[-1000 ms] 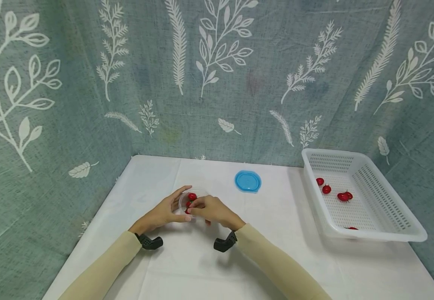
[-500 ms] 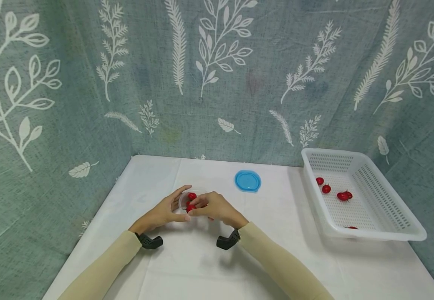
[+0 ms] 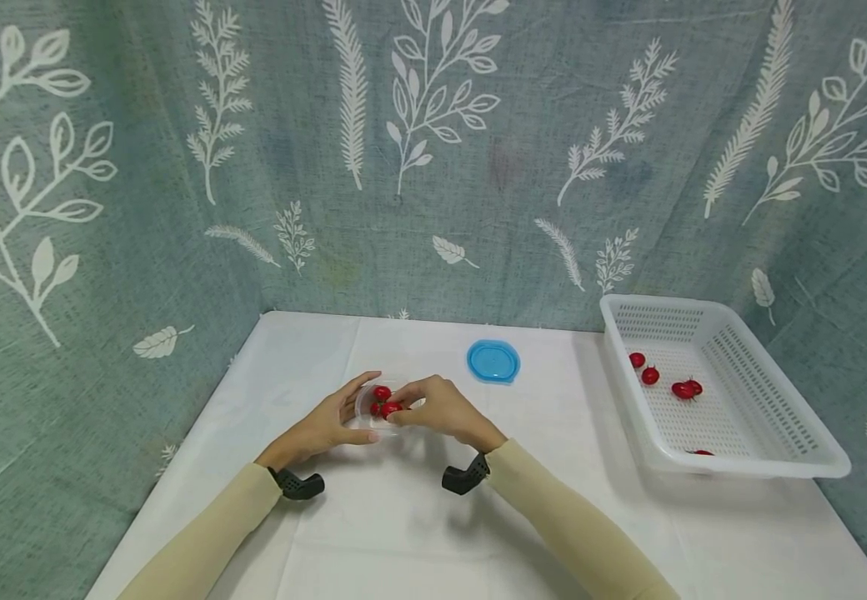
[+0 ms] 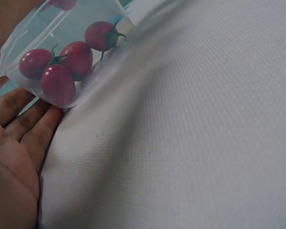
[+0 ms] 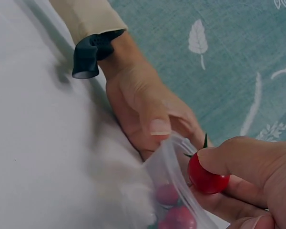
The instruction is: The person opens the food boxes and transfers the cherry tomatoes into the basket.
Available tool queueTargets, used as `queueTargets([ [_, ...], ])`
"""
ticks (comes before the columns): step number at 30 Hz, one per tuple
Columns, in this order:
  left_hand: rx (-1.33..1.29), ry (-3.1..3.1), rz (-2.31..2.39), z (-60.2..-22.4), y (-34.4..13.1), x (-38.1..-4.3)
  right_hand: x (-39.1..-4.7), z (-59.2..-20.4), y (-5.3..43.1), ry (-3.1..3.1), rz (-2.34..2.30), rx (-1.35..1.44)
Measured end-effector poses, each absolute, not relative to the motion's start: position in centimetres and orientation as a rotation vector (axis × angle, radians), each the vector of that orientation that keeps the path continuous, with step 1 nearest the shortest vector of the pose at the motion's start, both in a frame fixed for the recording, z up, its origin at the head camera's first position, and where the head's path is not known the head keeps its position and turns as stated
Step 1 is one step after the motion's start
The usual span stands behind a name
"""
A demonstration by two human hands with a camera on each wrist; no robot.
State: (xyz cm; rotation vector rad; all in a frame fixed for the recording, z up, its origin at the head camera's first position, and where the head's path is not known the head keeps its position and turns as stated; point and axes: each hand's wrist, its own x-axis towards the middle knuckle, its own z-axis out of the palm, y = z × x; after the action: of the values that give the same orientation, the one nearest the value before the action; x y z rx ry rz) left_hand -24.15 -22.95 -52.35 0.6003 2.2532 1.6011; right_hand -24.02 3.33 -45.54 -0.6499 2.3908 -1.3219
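My left hand [image 3: 321, 423] holds a small clear plastic tub [image 3: 363, 407] between its thumb and fingers. In the right wrist view that thumb touches the tub's rim [image 5: 174, 164]. Through the wall in the left wrist view, several red cherry tomatoes [image 4: 58, 85] with green stems show inside. Over the tub's opening, my right hand [image 3: 448, 410] pinches one cherry tomato [image 5: 207, 175] between thumb and fingers, its green stem pointing up. Part of the tub lies hidden behind the right fingers in the head view.
A blue lid [image 3: 493, 361] lies behind the hands, to their right. A white perforated basket [image 3: 741, 408] with several cherry tomatoes [image 3: 683, 390] stands at the right. A green leaf-patterned curtain [image 3: 478, 167] hangs round the white-covered table [image 3: 373, 533].
My right hand has shifted right and slightly away from me, with a cherry tomato coming clearly into view between its fingers. The left hand stays at the tub.
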Motion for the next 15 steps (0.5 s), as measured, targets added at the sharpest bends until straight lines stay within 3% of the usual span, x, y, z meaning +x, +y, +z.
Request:
queueTargets([
  [15,0.574,2.303,1.554,-52.1,-22.7,-24.2,-25.1,-42.0,7.1,2.467,-1.369,-0.657],
])
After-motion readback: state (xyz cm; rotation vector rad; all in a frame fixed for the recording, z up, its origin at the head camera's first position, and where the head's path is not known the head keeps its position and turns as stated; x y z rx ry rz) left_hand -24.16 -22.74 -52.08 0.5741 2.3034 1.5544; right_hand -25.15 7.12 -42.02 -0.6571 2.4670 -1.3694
